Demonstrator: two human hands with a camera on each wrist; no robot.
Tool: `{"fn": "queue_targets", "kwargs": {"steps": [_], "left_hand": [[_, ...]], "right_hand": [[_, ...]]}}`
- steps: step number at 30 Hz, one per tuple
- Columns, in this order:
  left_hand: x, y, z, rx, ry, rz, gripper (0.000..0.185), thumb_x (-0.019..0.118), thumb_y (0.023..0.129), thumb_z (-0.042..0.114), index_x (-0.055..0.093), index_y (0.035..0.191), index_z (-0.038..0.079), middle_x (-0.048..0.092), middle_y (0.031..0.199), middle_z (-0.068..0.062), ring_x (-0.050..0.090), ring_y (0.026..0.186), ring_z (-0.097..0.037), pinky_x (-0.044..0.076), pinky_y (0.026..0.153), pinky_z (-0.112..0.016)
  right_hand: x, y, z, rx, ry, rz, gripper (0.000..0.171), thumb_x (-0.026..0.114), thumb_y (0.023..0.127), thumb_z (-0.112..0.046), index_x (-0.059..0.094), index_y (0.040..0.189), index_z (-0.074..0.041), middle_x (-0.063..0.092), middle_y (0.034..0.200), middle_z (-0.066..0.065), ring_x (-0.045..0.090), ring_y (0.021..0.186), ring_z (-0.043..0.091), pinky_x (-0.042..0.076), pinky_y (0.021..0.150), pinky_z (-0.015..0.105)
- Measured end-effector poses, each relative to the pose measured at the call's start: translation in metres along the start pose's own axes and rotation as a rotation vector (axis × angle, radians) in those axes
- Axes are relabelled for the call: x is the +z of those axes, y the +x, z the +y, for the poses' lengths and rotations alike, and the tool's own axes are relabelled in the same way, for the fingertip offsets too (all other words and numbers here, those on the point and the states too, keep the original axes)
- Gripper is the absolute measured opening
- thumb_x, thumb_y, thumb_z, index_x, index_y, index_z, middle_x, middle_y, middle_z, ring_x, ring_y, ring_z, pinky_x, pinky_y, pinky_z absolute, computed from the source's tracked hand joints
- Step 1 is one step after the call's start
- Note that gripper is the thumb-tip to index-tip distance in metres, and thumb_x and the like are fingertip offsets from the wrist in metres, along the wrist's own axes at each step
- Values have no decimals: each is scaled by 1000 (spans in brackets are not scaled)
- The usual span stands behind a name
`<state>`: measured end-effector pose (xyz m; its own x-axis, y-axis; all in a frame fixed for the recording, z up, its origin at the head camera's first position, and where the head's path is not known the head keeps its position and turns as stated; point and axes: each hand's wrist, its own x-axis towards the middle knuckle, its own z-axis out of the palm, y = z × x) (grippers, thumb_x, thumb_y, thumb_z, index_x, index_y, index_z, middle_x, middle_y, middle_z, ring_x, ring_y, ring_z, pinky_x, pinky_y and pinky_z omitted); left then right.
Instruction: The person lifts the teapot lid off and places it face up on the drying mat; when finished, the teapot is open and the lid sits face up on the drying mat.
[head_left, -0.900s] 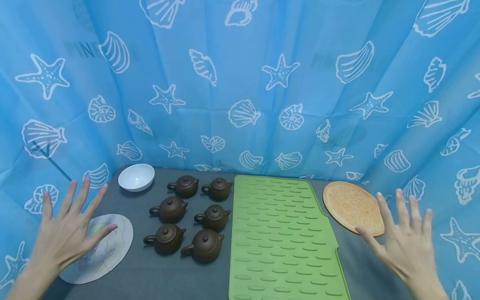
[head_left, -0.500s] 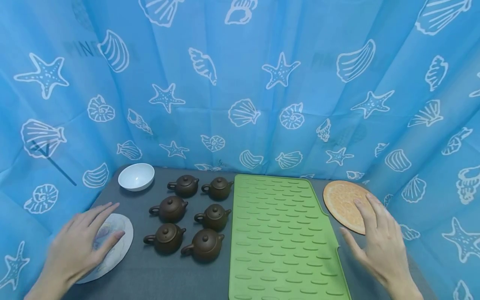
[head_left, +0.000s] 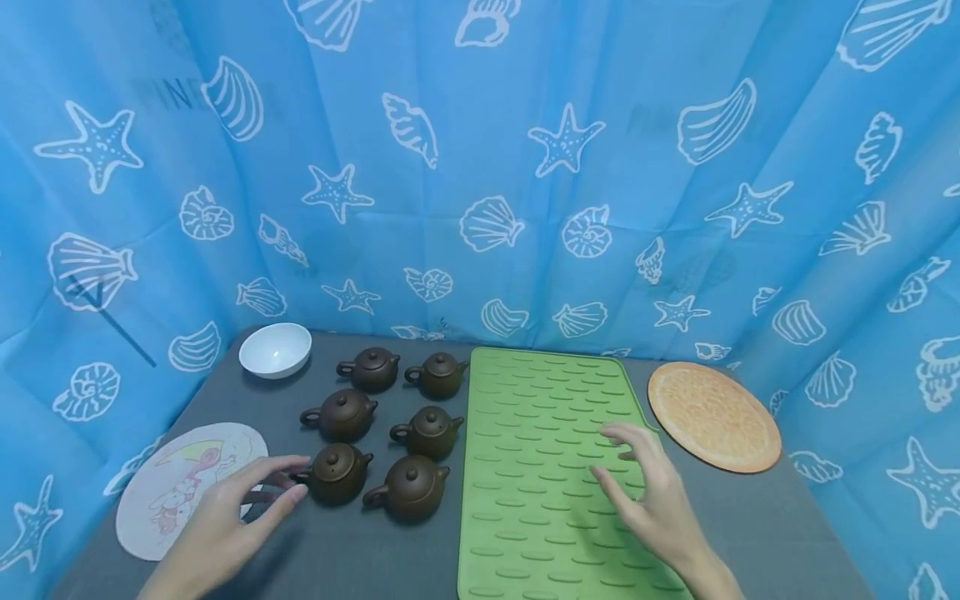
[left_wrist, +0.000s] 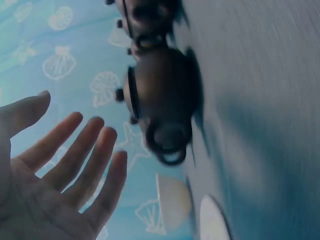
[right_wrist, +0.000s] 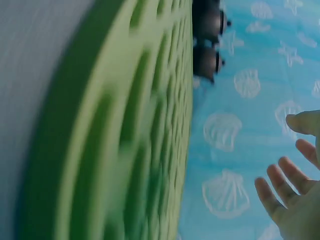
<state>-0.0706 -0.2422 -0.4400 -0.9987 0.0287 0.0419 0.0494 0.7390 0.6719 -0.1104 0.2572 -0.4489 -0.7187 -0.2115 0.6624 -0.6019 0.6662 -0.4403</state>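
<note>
Matt clay teapots (head_left: 341,415); ribbed rubbery green mat (head_left: 555,475).

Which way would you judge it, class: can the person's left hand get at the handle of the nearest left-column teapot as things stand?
Probably yes. The left hand is open, its fingertips close beside the teapot, whose handle faces that hand. Only bare grey table lies between; the round picture mat sits off to the side.

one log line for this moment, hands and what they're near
left hand: open, reaching near front-left teapot | right hand: open, over green mat
</note>
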Motion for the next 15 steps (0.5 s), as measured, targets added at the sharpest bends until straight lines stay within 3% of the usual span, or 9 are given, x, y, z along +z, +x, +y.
{"fn": "queue_targets", "kwargs": {"steps": [3, 6, 11, 15], "left_hand": [[12, 1, 11, -83, -59, -40, 34, 75, 104, 32, 72, 136, 18, 77, 126, 1, 70, 99, -6, 66, 84, -29], [25, 2, 20, -122, -109, -63, 31, 78, 102, 30, 73, 131, 21, 76, 123, 3, 67, 96, -2, 62, 80, -20], [44, 5, 31, -100, -175, -34, 29, 85, 95, 19, 77, 123, 22, 76, 116, 2, 68, 90, 0, 61, 75, -17], [53, 7, 37, -109, -200, -33, 30, 87, 92, 13, 79, 119, 22, 77, 119, 1, 71, 87, 1, 62, 74, -18]], "right_hand": [[18, 4, -14, 17, 131, -63, 54, 86, 83, 9, 69, 131, -8, 72, 125, 10, 65, 113, 2, 63, 86, 21], [35, 7, -28, 55, 281, -143, 44, 83, 89, 5, 69, 128, -12, 72, 121, 9, 71, 105, 9, 67, 81, 29], [59, 16, -50, 183, 528, -287, 29, 78, 99, -4, 69, 125, -12, 72, 120, 12, 74, 102, 16, 68, 83, 31], [76, 27, -68, 279, 657, -384, 25, 76, 101, -8, 69, 125, -8, 72, 123, 19, 74, 105, 16, 68, 88, 31]]}}
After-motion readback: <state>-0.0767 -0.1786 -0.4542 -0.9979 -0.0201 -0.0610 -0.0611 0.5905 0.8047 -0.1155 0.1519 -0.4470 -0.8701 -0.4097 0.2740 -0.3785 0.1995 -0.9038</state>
